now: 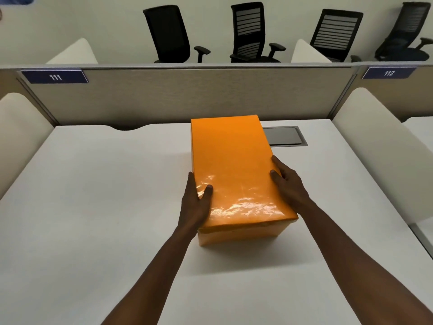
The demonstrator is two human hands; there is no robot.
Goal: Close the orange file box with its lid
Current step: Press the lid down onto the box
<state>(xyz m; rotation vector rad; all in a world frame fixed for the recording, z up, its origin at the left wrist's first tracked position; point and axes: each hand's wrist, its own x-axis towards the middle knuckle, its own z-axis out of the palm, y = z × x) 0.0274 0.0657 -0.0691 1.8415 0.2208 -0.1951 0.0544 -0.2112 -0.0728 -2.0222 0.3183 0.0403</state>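
An orange file box (241, 233) sits on a white desk (93, 195), slightly right of centre, with its glossy orange lid (232, 165) resting on top and covering it. The left hand (196, 202) presses flat against the lid's left edge, thumb lying on top. The right hand (288, 181) grips the right edge the same way. Behind the box, a grey cable hatch (283, 136) is set into the desk.

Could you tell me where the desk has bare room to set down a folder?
Left of the box to the side panel, and near the front edge, the desk is bare. Right holds the grommet plate.
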